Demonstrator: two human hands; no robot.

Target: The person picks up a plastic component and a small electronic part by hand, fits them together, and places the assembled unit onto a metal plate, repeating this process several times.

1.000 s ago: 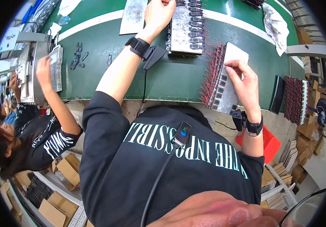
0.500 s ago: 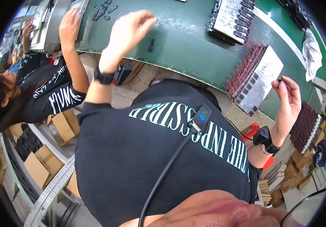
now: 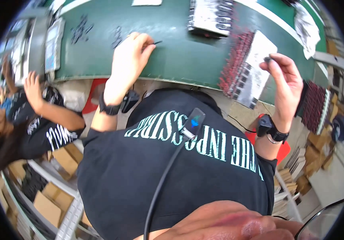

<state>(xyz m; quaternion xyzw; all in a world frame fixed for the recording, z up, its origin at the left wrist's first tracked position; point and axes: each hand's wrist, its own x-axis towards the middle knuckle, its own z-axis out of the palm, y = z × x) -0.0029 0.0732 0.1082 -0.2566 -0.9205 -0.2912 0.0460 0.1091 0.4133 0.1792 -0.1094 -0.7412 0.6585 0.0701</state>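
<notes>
My left hand (image 3: 131, 58) is over the green table (image 3: 172, 60), thumb and forefinger pinching a small thin black piece (image 3: 158, 42). My right hand (image 3: 287, 82) is raised at the right, its fingers closed on a small dark part (image 3: 267, 59) whose exact kind is too small to tell. Nearest to that hand lies a pale board (image 3: 264, 48), lined along its left side with small black parts and red wires (image 3: 236, 56). Beyond the left hand are loose black pieces (image 3: 117, 37), and a larger scatter of black pieces (image 3: 80, 30) lies farther left.
Another board with black parts (image 3: 211, 18) lies at the far side. A white cloth (image 3: 307, 32) hangs at the far right, above a bundle of red wires (image 3: 315, 106). A co-worker's hand (image 3: 34, 86) is at the left, near a metal machine (image 3: 54, 44). Cardboard boxes (image 3: 52, 204) fill a lower-left shelf.
The view has shifted, so the table things appear farther left. My left hand has come down and now pinches a black piece; the one lying alone near the edge no longer shows there.
</notes>
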